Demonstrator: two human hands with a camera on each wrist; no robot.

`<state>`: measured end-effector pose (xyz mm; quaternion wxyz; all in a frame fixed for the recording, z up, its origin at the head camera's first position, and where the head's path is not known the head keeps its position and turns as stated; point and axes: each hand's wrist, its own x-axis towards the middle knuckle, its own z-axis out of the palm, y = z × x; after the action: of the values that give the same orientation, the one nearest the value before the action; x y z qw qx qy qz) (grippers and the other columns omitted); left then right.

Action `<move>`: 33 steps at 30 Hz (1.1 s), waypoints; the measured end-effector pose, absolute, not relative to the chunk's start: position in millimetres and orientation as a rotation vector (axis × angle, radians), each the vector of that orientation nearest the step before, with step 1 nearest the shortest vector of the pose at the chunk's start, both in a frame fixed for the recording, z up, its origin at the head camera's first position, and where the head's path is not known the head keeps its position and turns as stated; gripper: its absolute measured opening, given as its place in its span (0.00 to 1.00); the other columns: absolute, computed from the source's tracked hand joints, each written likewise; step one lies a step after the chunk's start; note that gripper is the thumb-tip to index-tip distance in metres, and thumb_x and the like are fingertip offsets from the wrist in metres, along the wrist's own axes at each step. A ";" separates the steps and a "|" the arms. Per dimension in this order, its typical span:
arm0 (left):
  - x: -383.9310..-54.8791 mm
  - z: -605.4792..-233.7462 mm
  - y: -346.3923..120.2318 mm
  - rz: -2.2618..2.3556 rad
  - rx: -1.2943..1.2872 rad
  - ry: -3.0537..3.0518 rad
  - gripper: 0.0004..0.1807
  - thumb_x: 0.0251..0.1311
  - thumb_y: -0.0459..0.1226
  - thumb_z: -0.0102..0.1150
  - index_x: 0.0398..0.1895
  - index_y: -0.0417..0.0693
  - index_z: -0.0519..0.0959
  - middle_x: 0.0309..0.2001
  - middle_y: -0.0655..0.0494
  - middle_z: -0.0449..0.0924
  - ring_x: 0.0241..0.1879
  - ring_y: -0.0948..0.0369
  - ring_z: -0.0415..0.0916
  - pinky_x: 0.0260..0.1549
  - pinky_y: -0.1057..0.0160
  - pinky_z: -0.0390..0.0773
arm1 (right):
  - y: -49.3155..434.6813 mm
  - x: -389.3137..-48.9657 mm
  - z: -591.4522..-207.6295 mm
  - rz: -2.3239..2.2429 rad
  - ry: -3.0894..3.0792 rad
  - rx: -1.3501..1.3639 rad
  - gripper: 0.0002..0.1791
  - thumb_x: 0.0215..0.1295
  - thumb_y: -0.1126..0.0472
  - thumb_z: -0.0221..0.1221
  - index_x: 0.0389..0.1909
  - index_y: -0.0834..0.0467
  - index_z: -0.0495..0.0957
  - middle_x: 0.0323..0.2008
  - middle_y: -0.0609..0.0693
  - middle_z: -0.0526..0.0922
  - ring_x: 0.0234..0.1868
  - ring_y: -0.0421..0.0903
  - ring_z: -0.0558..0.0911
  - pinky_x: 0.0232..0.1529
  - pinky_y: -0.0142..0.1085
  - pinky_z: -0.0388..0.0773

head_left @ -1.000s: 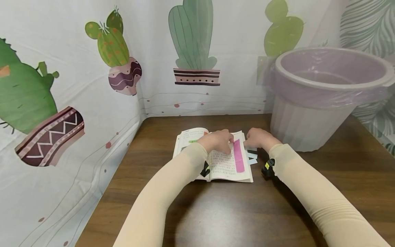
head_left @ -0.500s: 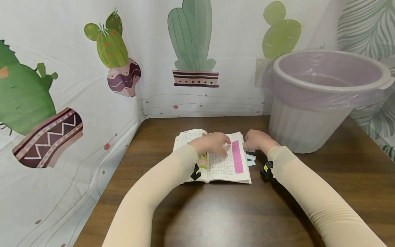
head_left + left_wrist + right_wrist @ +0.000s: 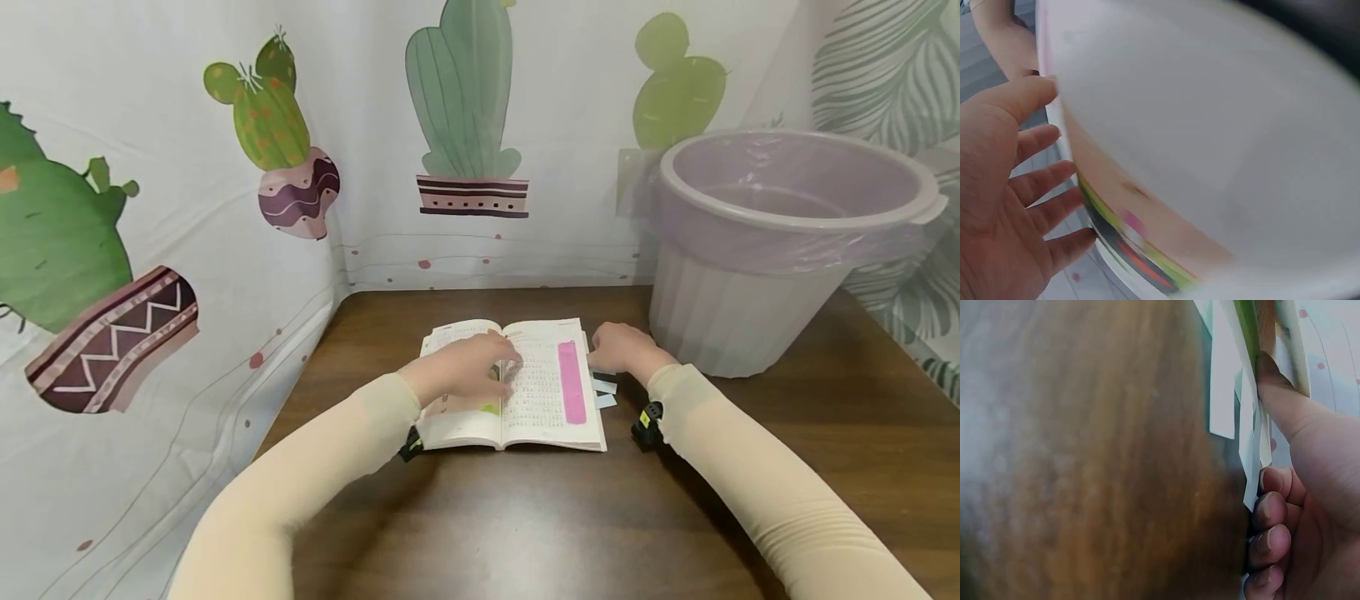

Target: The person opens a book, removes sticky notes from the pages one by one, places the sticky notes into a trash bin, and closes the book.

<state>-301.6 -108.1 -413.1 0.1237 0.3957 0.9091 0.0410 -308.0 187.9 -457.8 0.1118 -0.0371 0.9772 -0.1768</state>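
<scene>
An open book (image 3: 532,400) lies on the table, with a pink strip (image 3: 572,383) down its right page. My left hand (image 3: 467,367) is over the left page near the spine, its fingers spread and slightly bent. In the left wrist view, those fingertips touch or nearly touch the edge of a coloured page (image 3: 1141,234). At the book's right edge, my right hand (image 3: 621,347) has its thumb against the page edges and its other fingers curled at the book's side, gripping that edge. Pale paper tabs (image 3: 1222,381) stick out there, just beside the thumb.
A large pale bin (image 3: 735,308) lined with a purple translucent bag stands behind and right of my right hand. The brown wooden table (image 3: 480,508) meets a cactus-print cloth (image 3: 375,150) at the back and left.
My left hand has moved left, from the right page across the spine to the left page, uncovering more of the right page. My right hand has stayed at the book's right edge.
</scene>
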 end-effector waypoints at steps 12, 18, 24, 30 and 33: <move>-282.7 -433.5 -187.0 0.229 1.115 2.733 0.39 0.66 0.64 0.57 0.78 0.69 0.64 0.82 0.51 0.56 0.80 0.49 0.56 0.76 0.47 0.63 | 180.4 -303.5 -459.7 -0.513 2.891 -0.145 0.20 0.66 0.48 0.61 0.16 0.52 0.73 0.15 0.45 0.64 0.17 0.43 0.66 0.20 0.34 0.62; -274.8 -444.9 -218.0 0.254 1.005 2.715 0.49 0.61 0.73 0.52 0.82 0.70 0.53 0.84 0.51 0.47 0.81 0.45 0.53 0.74 0.43 0.65 | 182.8 -300.9 -458.7 -0.478 2.901 -0.139 0.22 0.67 0.48 0.60 0.15 0.52 0.70 0.14 0.45 0.65 0.17 0.43 0.66 0.20 0.35 0.61; -270.0 -451.7 -235.9 0.229 0.849 2.702 0.58 0.53 0.79 0.51 0.83 0.69 0.48 0.85 0.53 0.41 0.82 0.47 0.51 0.74 0.41 0.64 | 185.4 -299.6 -457.7 -0.450 2.893 -0.167 0.20 0.68 0.46 0.59 0.21 0.53 0.77 0.17 0.47 0.69 0.20 0.45 0.70 0.21 0.36 0.64; -268.0 -455.8 -247.3 0.232 0.793 2.686 0.68 0.43 0.81 0.59 0.84 0.62 0.49 0.85 0.50 0.42 0.82 0.49 0.49 0.76 0.45 0.63 | 187.7 -299.7 -452.0 -0.452 2.868 -0.251 0.20 0.67 0.46 0.58 0.19 0.52 0.72 0.16 0.45 0.66 0.19 0.43 0.68 0.21 0.35 0.63; -266.3 -456.5 -251.5 0.215 0.834 2.690 0.72 0.40 0.81 0.61 0.84 0.53 0.49 0.84 0.49 0.44 0.83 0.49 0.47 0.78 0.47 0.60 | 190.0 -298.1 -448.1 -0.481 2.858 -0.291 0.20 0.67 0.45 0.60 0.20 0.52 0.73 0.17 0.45 0.69 0.20 0.43 0.70 0.22 0.35 0.65</move>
<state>-266.3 -251.5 -456.5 0.1577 0.2914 0.9405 0.0751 -298.1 190.0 -448.1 0.1140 -0.0991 0.9748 -0.1642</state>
